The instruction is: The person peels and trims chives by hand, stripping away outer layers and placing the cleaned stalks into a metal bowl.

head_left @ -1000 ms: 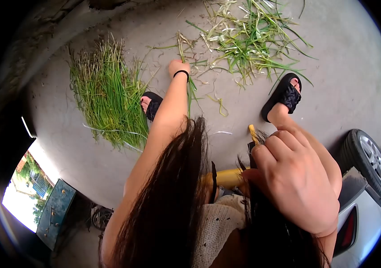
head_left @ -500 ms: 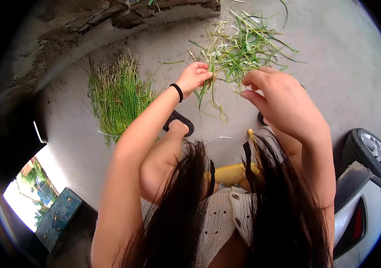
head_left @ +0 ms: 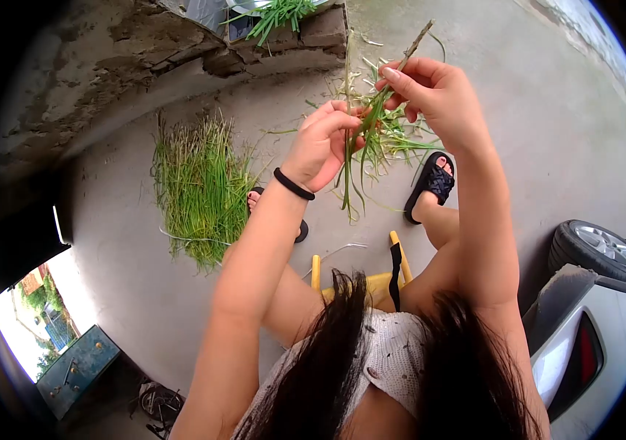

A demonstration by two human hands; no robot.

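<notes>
My left hand (head_left: 328, 143), with a black band at the wrist, is closed around a few green chives (head_left: 375, 110) whose leaves hang down below the fingers. Just up and to the right, my right hand (head_left: 438, 95) pinches a stalk of them between thumb and fingers. The stalk's brownish end (head_left: 417, 45) sticks up past the fingertips. Behind both hands, a loose scatter of pale and green trimmings (head_left: 394, 143) lies on the floor, partly hidden by them.
A large tied bundle of chives (head_left: 199, 187) lies on the concrete floor at left. More green chives (head_left: 280, 16) rest on a ledge at the top. A yellow stool frame (head_left: 375, 286) is between my legs. At right are a wheel (head_left: 606, 249) and a car's rear (head_left: 592, 359).
My right hand has moved up and in, from apart over the trimmings to pinching a stalk beside my left hand. The view has shifted, showing chives on the ledge.
</notes>
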